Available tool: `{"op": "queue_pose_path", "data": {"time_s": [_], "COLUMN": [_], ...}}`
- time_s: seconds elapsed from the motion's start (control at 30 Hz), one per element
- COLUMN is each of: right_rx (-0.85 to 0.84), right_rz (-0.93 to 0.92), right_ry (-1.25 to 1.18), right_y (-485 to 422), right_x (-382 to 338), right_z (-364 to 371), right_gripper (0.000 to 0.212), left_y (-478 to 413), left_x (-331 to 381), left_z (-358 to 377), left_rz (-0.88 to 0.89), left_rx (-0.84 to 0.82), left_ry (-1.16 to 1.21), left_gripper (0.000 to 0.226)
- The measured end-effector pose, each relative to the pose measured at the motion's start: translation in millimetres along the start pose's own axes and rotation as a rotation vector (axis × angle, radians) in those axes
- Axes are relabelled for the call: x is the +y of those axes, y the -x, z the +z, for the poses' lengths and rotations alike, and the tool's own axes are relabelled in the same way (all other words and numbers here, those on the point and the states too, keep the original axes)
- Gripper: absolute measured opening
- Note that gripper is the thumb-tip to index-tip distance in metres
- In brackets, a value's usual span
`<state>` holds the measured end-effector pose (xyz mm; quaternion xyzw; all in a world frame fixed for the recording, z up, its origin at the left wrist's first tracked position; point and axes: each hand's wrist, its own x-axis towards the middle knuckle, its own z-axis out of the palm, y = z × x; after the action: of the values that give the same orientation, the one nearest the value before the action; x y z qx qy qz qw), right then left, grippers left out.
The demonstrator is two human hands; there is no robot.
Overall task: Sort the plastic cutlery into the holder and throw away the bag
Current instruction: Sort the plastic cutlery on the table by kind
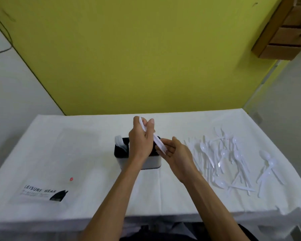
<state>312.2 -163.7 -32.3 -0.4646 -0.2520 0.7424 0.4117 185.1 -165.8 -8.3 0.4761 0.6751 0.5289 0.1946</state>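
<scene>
Grip, left hand [140, 141]: closed around a small bundle of white plastic cutlery [154, 138], fingers wrapped at the upper half, pieces slanting down to the right. Grip, right hand [175, 152]: open, palm up, fingers spread, cupped under the bundle's lower ends; contact appears light, support rather than a clamp.

Item 1, bundle: held above the holder [151, 162], not yet inserted. Type of piece cannot be told; the ends are blurred.

Item 2, holder: dark inside, pale outer wall, upright at mid-surface, largely hidden behind the hands. Its left compartment already carries several white pieces [120, 143].

Item 3, loose cutlery pile [221, 159]: spread on the surface [97, 202] to the right of the holder, spoons discernible, others tangled and overlapping; a smaller group [268, 166] lies further right, apart from the main pile.

Item 4, bag [47, 171]: clear plastic, printed label at its near edge, flat on the surface to the left, untouched.

Handling notes (judgement): pieces are very light, thin, fairly stiff yet liable to snap, and smooth enough to slide against each other. Best held mid-handle, ends squared first. Bag is limp; pinch at an edge.

Progress (judgement): early; most pieces remain unsorted.
</scene>
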Motion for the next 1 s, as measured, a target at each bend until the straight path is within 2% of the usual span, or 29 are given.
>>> {"op": "queue_pose_path", "data": {"time_s": [0.13,0.2,0.27,0.33,0.47,0.8,1.0], "right_rx": [0.137,0.128,0.075,0.037,0.075,0.090,0.098], "right_rz": [-0.338,-0.484,-0.568,-0.553,-0.580,-0.625,-0.639], "right_ry": [0.621,0.853,1.059,1.203,1.261,1.290,1.275], "right_y": [-7.4,-12.2,-23.1,-32.8,-40.9,-46.8,-47.2], "right_x": [13.8,24.8,40.8,60.3,81.5,89.0,91.6], "right_z": [20.2,21.0,15.8,11.9,4.7,1.3,1.1], "right_gripper": [0.025,0.027,0.030,0.041,0.049,0.050,0.050], "left_y": [-10.9,-13.6,-15.4,-16.5,-12.4,3.5,17.0], "left_x": [-12.8,-20.0,-26.3,-32.2,-47.3,-76.2,-82.0], "left_z": [-50.6,-72.8,-90.4,-104.4,-108.4,-75.9,-55.8], "left_rz": [-0.012,-0.023,-0.023,-0.019,-0.032,-0.042,-0.032], "left_rx": [0.150,0.213,0.265,0.303,0.301,0.252,0.098], "left_ry": [0.031,0.049,0.035,0.021,-0.004,-0.042,-0.124], "left_gripper": [0.026,0.027,0.028,0.029,0.028,0.025,0.029]}}
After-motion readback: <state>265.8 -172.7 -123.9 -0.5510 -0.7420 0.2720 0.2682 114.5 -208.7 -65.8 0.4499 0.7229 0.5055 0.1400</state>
